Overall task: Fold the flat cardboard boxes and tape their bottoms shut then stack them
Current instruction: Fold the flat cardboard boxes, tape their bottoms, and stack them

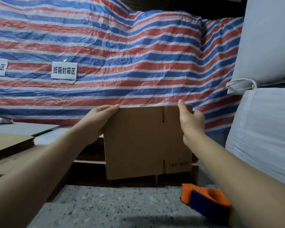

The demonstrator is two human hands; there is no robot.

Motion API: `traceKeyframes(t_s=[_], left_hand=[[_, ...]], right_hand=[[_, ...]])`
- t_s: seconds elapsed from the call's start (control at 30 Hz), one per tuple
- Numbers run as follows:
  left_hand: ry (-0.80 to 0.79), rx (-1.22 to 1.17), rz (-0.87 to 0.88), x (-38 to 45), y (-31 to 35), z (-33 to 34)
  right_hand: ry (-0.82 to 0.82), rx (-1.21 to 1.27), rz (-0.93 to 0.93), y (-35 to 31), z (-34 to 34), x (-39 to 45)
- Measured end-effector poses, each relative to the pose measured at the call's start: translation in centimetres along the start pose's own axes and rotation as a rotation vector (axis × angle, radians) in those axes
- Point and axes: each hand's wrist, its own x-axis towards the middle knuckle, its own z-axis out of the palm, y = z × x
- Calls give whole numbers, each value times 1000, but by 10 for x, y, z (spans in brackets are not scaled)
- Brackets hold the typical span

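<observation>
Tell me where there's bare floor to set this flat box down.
Bare speckled floor lies between your forearms, below the flat box and left of the orange tape dispenser. Crowded: the cardboard stack at left, white sacks at right.

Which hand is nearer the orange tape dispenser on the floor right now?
Right. The right hand holds the flat cardboard box at its upper right corner, above the tape dispenser. The left hand holds the box's upper left corner, farther away.
</observation>
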Motion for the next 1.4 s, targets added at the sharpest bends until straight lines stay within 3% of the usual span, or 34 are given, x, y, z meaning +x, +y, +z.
traceKeyframes(t_s=[0.17,0.37,0.5,0.67,0.87,1.0,1.17,1.4], left_hand=[[-4,-59,-144,-10,-45,7],[-13,105,-231,-26,-92,6],[-34,121,-209,-29,-94,3],[-170,125,-283,-26,-82,-5],[-254,9,-298,-35,-74,3],[-164,-144,-299,-37,-60,10],[28,-247,-332,-42,-60,36],[8,-157,-378,-56,-86,47]], right_hand=[[-11,-27,166,50,-15,-24],[-46,-105,324,102,-33,-58],[-73,-93,358,102,-37,-61],[-63,-62,379,98,-33,-64],[-108,-41,291,102,-35,-70],[-224,18,218,91,-33,-61],[-565,144,252,93,-42,-55],[-663,133,270,117,-54,-52]])
